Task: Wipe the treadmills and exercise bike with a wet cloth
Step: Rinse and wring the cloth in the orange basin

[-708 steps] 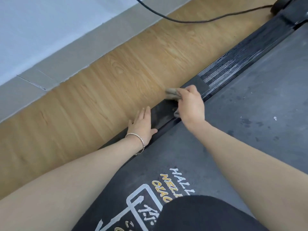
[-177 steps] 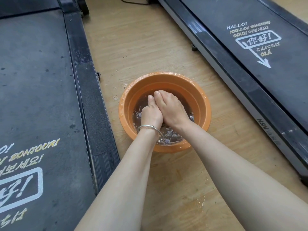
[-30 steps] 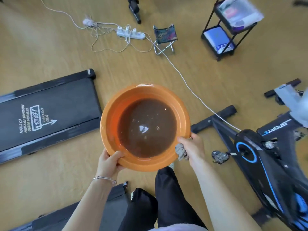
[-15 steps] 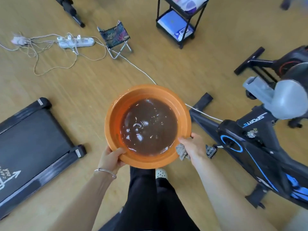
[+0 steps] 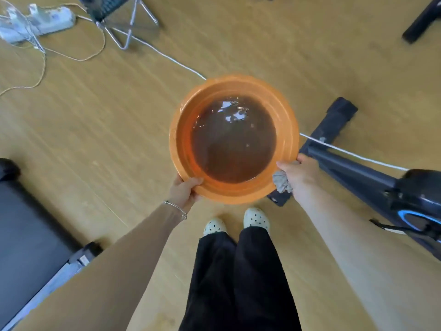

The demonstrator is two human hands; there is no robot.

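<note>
I stand holding an orange basin (image 5: 183, 137) of murky brown water out in front of me, above the wooden floor. My left hand (image 5: 185, 191) grips its near-left rim, thumb over the edge. My right hand (image 5: 299, 174) grips the near-right rim and also holds a bunched grey cloth (image 5: 281, 181) against it. The black and blue exercise bike (image 5: 372, 180) stands to my right, its front foot bar partly hidden behind the basin. A corner of a black treadmill (image 5: 26, 225) lies at the lower left.
A white cable (image 5: 167, 59) crosses the floor and passes behind the basin to the bike. A power strip (image 5: 38, 21) with tangled cords and a small folding stool (image 5: 119, 10) sit at the top left. Another black bar (image 5: 422, 21) shows at the top right.
The basin stays in both hands while I have moved forward and rightwards. The treadmill has slid to the lower left edge, and the bike's base is now close beside my feet.
</note>
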